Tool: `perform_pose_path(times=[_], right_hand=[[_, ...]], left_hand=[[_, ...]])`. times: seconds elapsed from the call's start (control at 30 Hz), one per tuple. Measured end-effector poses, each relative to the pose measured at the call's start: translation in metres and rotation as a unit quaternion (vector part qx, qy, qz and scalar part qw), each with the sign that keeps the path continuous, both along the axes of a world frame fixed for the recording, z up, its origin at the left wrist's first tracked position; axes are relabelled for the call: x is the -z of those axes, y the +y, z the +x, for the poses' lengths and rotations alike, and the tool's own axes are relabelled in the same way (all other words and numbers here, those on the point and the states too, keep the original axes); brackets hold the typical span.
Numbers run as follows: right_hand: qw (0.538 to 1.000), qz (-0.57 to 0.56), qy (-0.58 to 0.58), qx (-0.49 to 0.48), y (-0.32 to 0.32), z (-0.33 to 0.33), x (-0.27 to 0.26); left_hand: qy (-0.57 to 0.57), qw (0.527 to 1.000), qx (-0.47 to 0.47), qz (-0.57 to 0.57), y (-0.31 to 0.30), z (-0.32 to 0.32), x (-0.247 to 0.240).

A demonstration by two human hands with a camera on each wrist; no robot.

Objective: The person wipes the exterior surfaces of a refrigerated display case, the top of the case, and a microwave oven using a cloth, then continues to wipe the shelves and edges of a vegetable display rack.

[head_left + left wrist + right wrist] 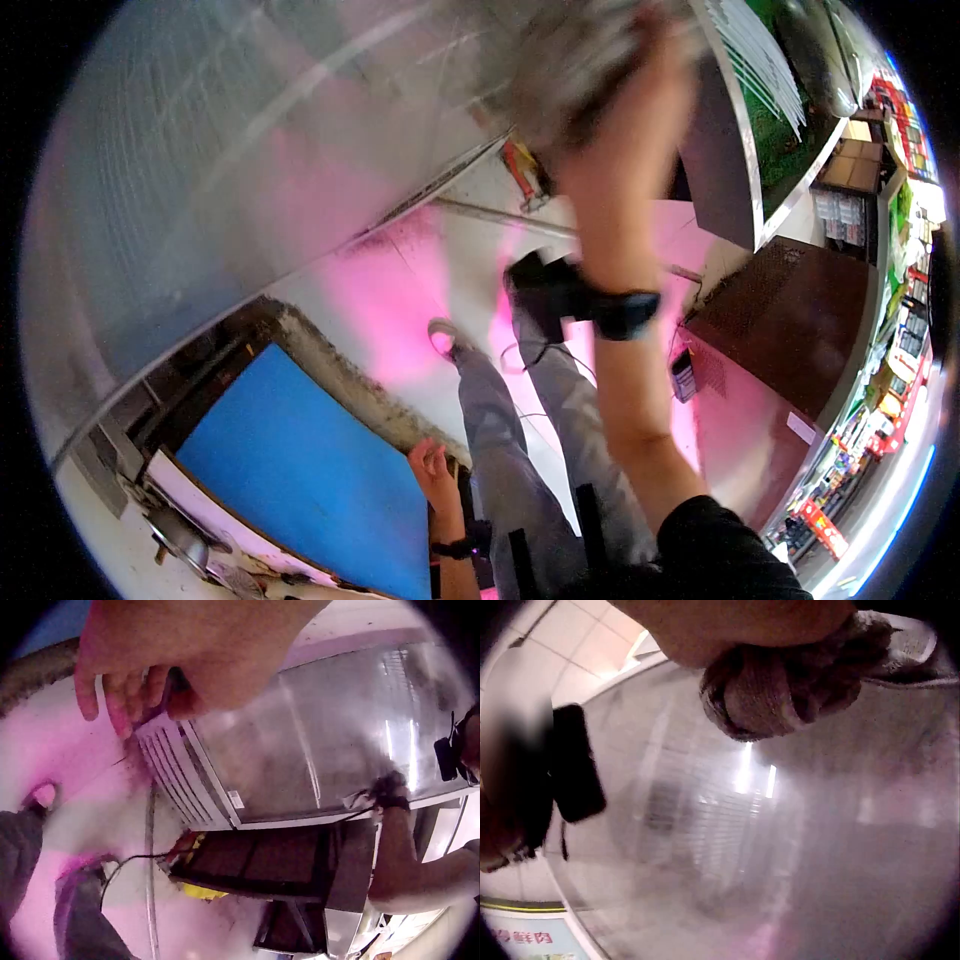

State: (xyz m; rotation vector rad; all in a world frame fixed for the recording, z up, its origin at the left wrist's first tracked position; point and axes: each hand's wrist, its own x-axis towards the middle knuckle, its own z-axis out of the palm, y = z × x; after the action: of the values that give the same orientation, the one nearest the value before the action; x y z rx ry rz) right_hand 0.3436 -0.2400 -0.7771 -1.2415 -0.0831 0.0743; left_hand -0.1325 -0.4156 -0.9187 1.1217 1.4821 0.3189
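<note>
My right hand (pixel 635 125), motion-blurred in the head view, grips a bunched grey-brown cloth (pixel 560 70) over a large shiny panel (pixel 220 170). In the right wrist view the hand (pixel 757 626) has the cloth (pixel 772 694) by the streaked, reflective panel (pixel 712 832). The left wrist view shows the right hand and cloth (pixel 386 787) at the panel's (pixel 262 765) far side. My left hand (pixel 433 475) hangs beside a blue board, holding nothing visible; its fingers (pixel 116 701) are loosely bent near a slatted vent (pixel 176 772).
The blue board (pixel 310 470) lies at lower left, near a metal pot (pixel 180 535). A red-and-yellow tool (pixel 524 172) is beyond the panel's edge. Brown cabinet (pixel 790 320) and stocked shelves stand at right. A dark cable (pixel 124 862) crosses the floor near the legs.
</note>
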Motion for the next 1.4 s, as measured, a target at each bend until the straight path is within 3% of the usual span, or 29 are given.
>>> perform_pose_path(times=[0.13, 0.23, 0.33, 0.4, 0.43, 0.5, 0.57, 0.6, 0.63, 0.67, 0.73, 0.77, 0.8, 0.9, 0.93, 1.0, 1.07, 1.1, 1.17, 1.23, 1.33, 1.4], right_hand=[[0.961, -0.029, -0.268, 0.057, -0.002, -0.004, -0.081], [0.914, -0.117, -0.369, 0.121, 0.030, -0.043, -0.054], [0.909, -0.210, -0.328, 0.145, 0.079, -0.126, 0.051], [0.940, -0.264, -0.192, 0.103, 0.096, -0.177, 0.120], [0.954, -0.262, -0.128, 0.076, 0.101, -0.200, 0.117], [0.990, -0.141, 0.014, -0.017, 0.096, -0.200, 0.108], [0.989, -0.144, -0.005, -0.014, 0.094, -0.197, 0.100], [0.993, -0.065, -0.021, -0.092, 0.075, -0.190, 0.016], [0.982, -0.060, -0.164, -0.067, 0.078, -0.183, -0.004], [0.980, -0.083, -0.180, -0.032, 0.085, -0.191, -0.016], [0.968, 0.030, -0.232, -0.087, 0.090, -0.203, -0.070], [0.968, 0.030, -0.231, -0.087, 0.088, -0.182, -0.059], [0.832, -0.194, -0.508, 0.111, 0.095, -0.150, -0.037], [0.834, -0.199, -0.509, 0.071, 0.117, -0.224, -0.017], [0.841, -0.179, -0.500, 0.099, 0.125, -0.228, 0.030], [0.837, -0.336, -0.429, 0.047, 0.116, -0.247, 0.084], [0.912, -0.271, -0.307, -0.014, 0.115, -0.262, 0.091], [0.913, -0.265, -0.311, -0.013, 0.112, -0.266, 0.091], [0.975, -0.137, -0.125, -0.125, 0.103, -0.274, 0.083], [0.939, -0.244, -0.229, -0.084, 0.097, -0.265, 0.074], [0.887, -0.127, -0.443, -0.006, 0.109, -0.235, -0.050], [0.881, -0.091, -0.464, -0.033, 0.118, -0.239, -0.084]], left_hand=[[-0.024, 0.999, -0.011, -0.033, -0.004, -0.018, 0.028], [-0.036, 0.999, 0.018, -0.035, -0.003, -0.018, 0.035], [-0.087, 0.996, -0.019, -0.024, -0.002, -0.004, 0.031], [-0.093, 0.995, -0.035, -0.033, 0.006, 0.002, 0.026], [-0.099, 0.993, -0.043, -0.045, 0.006, -0.002, 0.024], [-0.105, 0.993, -0.044, -0.005, 0.000, -0.003, 0.020], [-0.096, 0.992, -0.076, -0.030, 0.014, -0.009, 0.013], [-0.103, 0.988, -0.109, -0.040, 0.008, -0.014, 0.020], [-0.110, 0.987, -0.115, -0.032, 0.007, -0.021, 0.025], [-0.103, 0.988, -0.113, -0.034, 0.012, -0.023, 0.025], [-0.105, 0.986, -0.125, -0.042, 0.010, -0.031, 0.018], [-0.105, 0.985, -0.130, -0.047, 0.009, -0.035, 0.017], [-0.111, 0.981, -0.151, -0.048, 0.008, -0.035, 0.022], [-0.109, 0.981, -0.155, -0.027, 0.005, -0.052, 0.028], [-0.113, 0.980, -0.162, -0.029, 0.004, -0.057, 0.031], [-0.107, 0.978, -0.177, -0.026, 0.003, -0.060, 0.032], [-0.095, 0.978, -0.185, -0.026, 0.005, -0.061, 0.029], [-0.099, 0.977, -0.186, -0.021, 0.007, -0.061, 0.029], [-0.103, 0.975, -0.196, -0.024, 0.007, -0.057, 0.021], [-0.111, 0.973, -0.200, -0.026, 0.005, -0.056, 0.021], [-0.151, 0.966, -0.212, -0.009, 0.014, -0.046, 0.029], [-0.167, 0.961, -0.218, -0.006, 0.007, -0.045, 0.030]])
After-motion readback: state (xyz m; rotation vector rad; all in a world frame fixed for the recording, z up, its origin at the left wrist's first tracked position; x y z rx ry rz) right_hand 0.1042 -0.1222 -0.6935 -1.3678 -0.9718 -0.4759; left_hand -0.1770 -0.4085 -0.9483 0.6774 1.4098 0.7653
